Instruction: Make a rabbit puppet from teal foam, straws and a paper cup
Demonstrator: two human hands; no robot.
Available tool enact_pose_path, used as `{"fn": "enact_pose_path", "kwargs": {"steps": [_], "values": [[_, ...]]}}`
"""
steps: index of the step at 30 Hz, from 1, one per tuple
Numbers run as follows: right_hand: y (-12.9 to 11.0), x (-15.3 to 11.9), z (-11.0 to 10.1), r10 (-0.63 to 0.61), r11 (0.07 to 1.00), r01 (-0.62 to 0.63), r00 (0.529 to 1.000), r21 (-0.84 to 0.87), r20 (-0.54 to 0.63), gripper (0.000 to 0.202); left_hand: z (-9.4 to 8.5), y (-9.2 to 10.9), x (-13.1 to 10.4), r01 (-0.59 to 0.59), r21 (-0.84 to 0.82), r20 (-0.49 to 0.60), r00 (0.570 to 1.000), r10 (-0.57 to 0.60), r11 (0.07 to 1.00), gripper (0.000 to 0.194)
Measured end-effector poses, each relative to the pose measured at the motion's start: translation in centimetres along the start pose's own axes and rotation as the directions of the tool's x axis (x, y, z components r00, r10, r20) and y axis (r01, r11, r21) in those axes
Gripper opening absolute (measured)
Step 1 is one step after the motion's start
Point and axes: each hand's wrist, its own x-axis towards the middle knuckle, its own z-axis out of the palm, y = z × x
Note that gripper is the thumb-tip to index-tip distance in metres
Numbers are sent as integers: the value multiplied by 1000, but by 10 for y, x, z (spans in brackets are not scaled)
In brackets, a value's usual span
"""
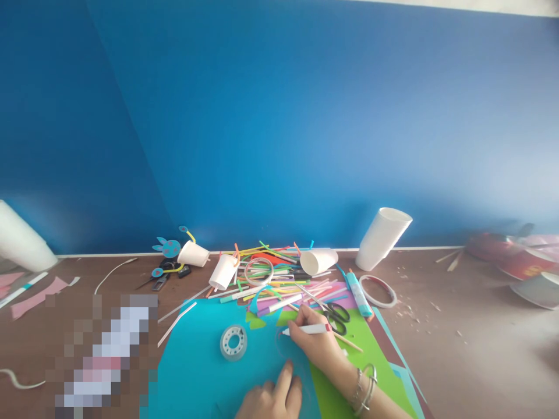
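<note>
My right hand grips a white marker with a red end, its tip at the blue paper sheet. A faint curved line shows on the sheet around the tip. My left hand lies on the same sheet near the bottom edge of the view, fingers stretched out and holding nothing. Left of the marker, a roll of clear tape rests on the blue sheet. Black-handled scissors lie just beyond my right hand. Green paper extends under my right forearm.
Colourful straws and markers are heaped behind the sheets. Paper cups lie around them, one with a blue rabbit head. A cup stack leans by the blue wall. A glue tube and tape ring lie right.
</note>
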Motion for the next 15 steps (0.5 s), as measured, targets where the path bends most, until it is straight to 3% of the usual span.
{"fn": "enact_pose_path", "kwargs": {"steps": [15], "values": [[3, 1, 0, -11, 999, 10, 1000, -34, -10, 19, -4, 0, 0, 1, 51, -32, 999, 1, 999, 27]]}}
